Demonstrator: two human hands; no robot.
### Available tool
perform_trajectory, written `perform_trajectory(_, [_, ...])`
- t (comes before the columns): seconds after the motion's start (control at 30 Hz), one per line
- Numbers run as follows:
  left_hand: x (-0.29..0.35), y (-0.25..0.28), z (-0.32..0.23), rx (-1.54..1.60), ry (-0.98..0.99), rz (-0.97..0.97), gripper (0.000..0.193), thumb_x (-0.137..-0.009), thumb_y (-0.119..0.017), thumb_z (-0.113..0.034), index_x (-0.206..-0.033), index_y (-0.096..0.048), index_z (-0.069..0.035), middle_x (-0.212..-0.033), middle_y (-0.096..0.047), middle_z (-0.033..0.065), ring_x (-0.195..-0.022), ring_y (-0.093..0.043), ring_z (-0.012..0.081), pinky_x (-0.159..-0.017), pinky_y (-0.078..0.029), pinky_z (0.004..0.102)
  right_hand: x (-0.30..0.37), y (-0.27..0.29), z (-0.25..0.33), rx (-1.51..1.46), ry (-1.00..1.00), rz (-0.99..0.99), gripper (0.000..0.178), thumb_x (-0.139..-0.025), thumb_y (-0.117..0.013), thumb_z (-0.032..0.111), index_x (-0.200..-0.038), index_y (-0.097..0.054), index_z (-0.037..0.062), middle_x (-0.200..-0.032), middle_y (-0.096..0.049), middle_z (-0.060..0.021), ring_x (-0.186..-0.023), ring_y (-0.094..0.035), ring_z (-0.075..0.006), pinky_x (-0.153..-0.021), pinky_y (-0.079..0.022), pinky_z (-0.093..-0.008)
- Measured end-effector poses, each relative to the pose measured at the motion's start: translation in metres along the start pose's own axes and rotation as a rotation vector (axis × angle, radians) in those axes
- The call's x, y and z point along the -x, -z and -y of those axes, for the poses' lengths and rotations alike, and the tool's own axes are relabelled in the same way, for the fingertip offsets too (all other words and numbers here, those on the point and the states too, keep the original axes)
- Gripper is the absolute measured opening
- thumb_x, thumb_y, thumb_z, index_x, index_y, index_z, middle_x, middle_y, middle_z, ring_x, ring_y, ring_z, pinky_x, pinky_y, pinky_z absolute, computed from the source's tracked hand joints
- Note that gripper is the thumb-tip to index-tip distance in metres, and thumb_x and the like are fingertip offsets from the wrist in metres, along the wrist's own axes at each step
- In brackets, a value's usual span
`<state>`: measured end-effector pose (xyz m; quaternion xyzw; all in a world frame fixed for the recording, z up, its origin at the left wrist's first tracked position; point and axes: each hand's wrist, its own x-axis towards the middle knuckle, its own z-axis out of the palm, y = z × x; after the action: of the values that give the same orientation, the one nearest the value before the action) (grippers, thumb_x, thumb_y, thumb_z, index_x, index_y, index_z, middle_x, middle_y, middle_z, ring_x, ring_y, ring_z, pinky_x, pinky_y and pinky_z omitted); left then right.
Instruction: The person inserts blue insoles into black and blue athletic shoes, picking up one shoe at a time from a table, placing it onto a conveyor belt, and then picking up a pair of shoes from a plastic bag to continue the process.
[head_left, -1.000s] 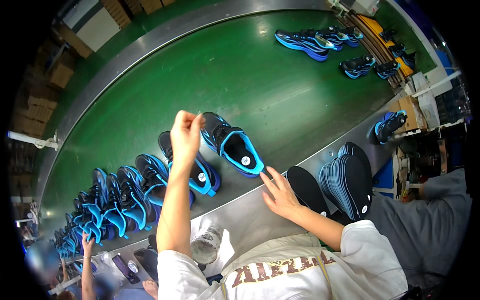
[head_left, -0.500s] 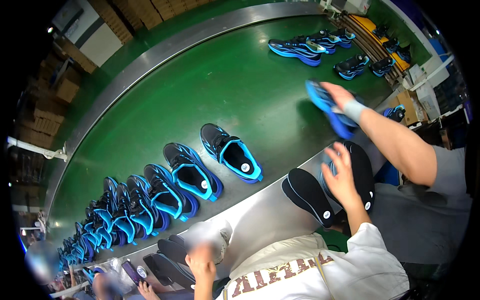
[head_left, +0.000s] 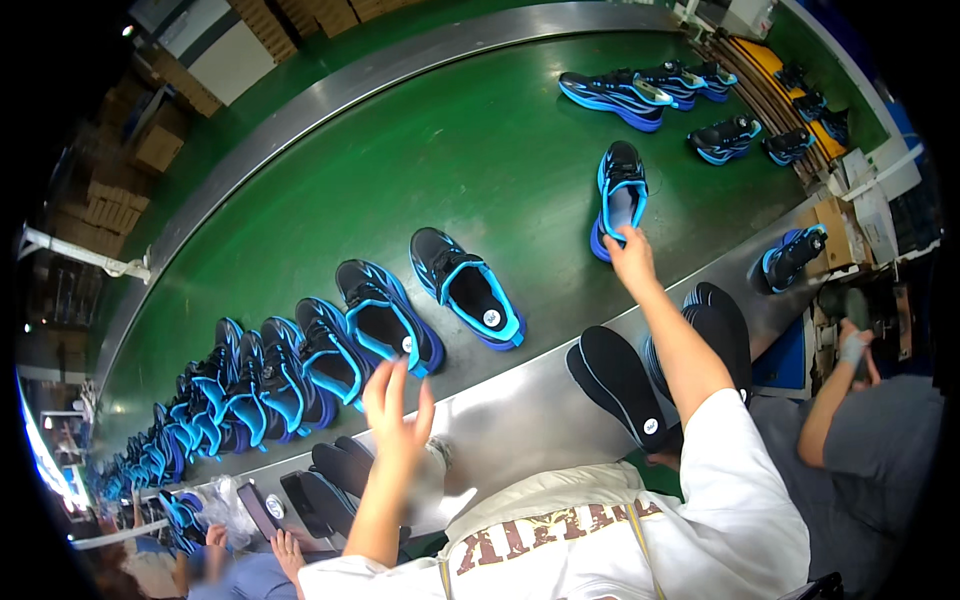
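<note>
The right hand (head_left: pixel 632 258) has its fingers on the heel of a lone shoe (head_left: pixel 620 195), grasping the rim as far as I can see, while the left hand (head_left: pixel 397 405), blurred, is spread and holds nothing I can make out. Half a second ago that shoe was in the air, carried by a co-worker's hand (head_left: pixel 855 348); now it stands on the green worktop (head_left: pixel 500 160), toe pointing away, and the co-worker has drawn back to the right. To my eye the work has passed to this shoe: its inside shows pale, where the two nearest shoes, the spaced one (head_left: pixel 465 288) and its neighbour (head_left: pixel 388 315), each show a dark bed with one round white sticker. Counting up: one shoe in hand, those two beside it, then a crowded row (head_left: pixel 265 385) too tightly packed to number; at the far right, a group of three (head_left: pixel 615 98), a pair (head_left: pixel 725 140) and one by itself (head_left: pixel 793 258). Black insoles (head_left: pixel 612 375) lie near a thicker stack (head_left: pixel 718 325), whose layers I can't count.
</note>
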<state>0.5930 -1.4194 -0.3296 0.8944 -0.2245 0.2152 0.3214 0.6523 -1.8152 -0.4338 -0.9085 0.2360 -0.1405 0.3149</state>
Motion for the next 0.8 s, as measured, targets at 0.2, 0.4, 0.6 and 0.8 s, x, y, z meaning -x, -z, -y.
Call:
perform_trajectory(0.2, [-0.086,-0.101,0.023,-0.553,-0.108,0.337,0.053,-0.071,-0.065,-0.017,-0.116,-0.042,-0.004,-0.095,-0.050,0.0151,-0.077,-0.059,0.0278,-0.059,-0.049,0.0354,0.057,-0.002,0.065,-0.265,0.268,0.225,0.022,-0.075,-0.063,0.019,-0.091,-0.058,0.0046,-0.100,-0.055,-0.0184,-0.090,-0.054,-0.0339,-0.077,-0.043,-0.0369])
perform_trajectory(0.4, [-0.108,-0.135,0.043,-0.926,-0.218,0.347,0.020,-0.072,-0.054,-0.012,-0.087,-0.054,0.001,-0.074,-0.055,0.0081,-0.059,-0.060,0.0175,-0.047,-0.049,0.0282,0.138,0.047,0.032,0.152,0.416,0.266,0.048,-0.075,-0.063,0.023,-0.116,-0.046,0.0050,-0.122,-0.042,-0.0228,-0.111,-0.042,-0.0384,-0.092,-0.037,-0.0425])
perform_trajectory(0.6, [-0.136,-0.130,0.022,-0.946,-0.138,0.777,0.030,-0.071,-0.056,-0.013,-0.096,-0.055,0.003,-0.081,-0.064,0.0138,-0.067,-0.064,0.0237,-0.058,-0.050,0.0351,0.221,0.088,-0.011,0.260,-0.174,0.512,0.069,-0.071,-0.066,0.027,-0.129,-0.033,0.0102,-0.123,-0.036,-0.0323,-0.109,-0.043,-0.0440,-0.089,-0.040,-0.0419])
perform_trajectory(0.8, [-0.181,-0.094,-0.033,-0.783,-0.127,0.912,0.070,-0.074,-0.057,-0.042,-0.131,-0.032,-0.010,-0.108,-0.056,0.0136,-0.092,-0.058,0.0282,-0.075,-0.041,0.0425,0.236,0.128,-0.021,-0.032,-0.122,0.358,0.050,-0.077,-0.062,0.022,-0.122,-0.046,0.0050,-0.124,-0.035,-0.0344,-0.113,-0.041,-0.0435,-0.091,-0.038,-0.0377])
